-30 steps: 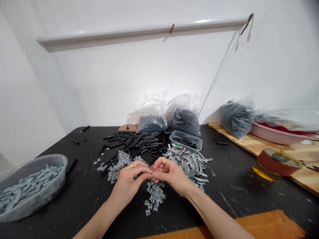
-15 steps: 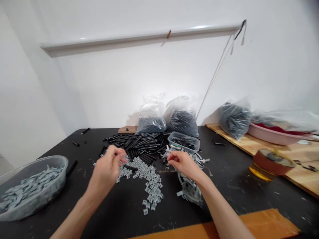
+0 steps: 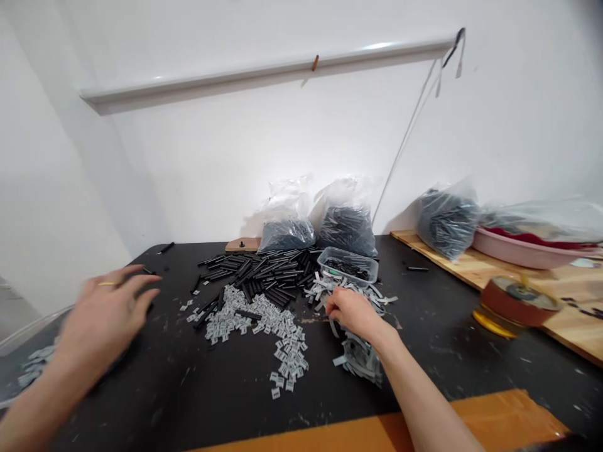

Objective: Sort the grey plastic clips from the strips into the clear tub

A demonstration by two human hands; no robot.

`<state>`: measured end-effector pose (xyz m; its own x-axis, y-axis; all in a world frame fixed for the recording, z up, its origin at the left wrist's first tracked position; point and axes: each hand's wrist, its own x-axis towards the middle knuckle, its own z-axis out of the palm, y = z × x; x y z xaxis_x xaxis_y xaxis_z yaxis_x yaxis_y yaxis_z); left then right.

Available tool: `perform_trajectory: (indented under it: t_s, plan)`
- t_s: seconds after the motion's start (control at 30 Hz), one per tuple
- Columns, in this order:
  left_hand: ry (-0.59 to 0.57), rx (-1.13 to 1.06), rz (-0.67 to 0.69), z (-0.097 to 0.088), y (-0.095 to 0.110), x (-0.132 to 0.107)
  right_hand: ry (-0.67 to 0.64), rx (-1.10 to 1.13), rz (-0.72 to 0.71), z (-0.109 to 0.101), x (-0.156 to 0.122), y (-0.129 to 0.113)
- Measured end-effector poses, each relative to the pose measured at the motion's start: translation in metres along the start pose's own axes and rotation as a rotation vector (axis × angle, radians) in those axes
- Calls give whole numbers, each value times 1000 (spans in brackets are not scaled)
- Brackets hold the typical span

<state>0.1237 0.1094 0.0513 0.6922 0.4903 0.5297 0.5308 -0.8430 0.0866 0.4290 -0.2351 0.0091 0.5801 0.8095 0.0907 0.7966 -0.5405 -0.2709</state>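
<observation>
My left hand point(image 3: 106, 307), blurred and wearing a gold ring, is open with its fingers spread. It holds nothing I can see and hangs over the table's left side, near a transparent plastic tub point(image 3: 35, 367) of grey flat pieces that it partly hides. My right hand point(image 3: 351, 314) is curled down into a heap of grey strips point(image 3: 360, 358), and whether it grips any is hidden. Small grey clips point(image 3: 257, 323) lie scattered between my hands, in front of a pile of black rods point(image 3: 264, 273).
A small plastic box point(image 3: 347, 267) of black pieces stands behind the strips. Bags of black rods point(image 3: 286, 233) line the wall. A pink basin point(image 3: 522, 248) and a round reddish tin point(image 3: 516, 304) sit on a wooden board point(image 3: 556, 295) at right. Orange cardboard point(image 3: 377, 433) lies along the front edge.
My hands have parted from their position together at the centre. The left has swung far left over the tub, and the right has moved down onto the grey strips.
</observation>
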Motion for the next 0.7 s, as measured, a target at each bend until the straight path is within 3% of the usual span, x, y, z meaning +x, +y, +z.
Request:
perform_trajectory:
  t_s: [0.1,0.17,0.23,0.27,0.4,0.6,0.7]
  plan:
    - [-102,-202,97,21,78,-2,49,-2,-28,2,2,-3]
    - [-286,-339,177,39,120,-7,98,44,-73,2,3,-8]
    - [-454,-387,205,55,147,-13,145,148,-148,2,3,-15]
    - [-484,-392,199,62,155,-16,158,212,-188,3,2,-19]
    - [-497,-406,158,77,160,-21,129,420,-229,10,0,-35]
    - [-516,-476,124,77,150,-25,33,683,-176,23,-3,-55]
    - [-593,-785,52,80,150,-28,-34,849,-150,24,-4,-65]
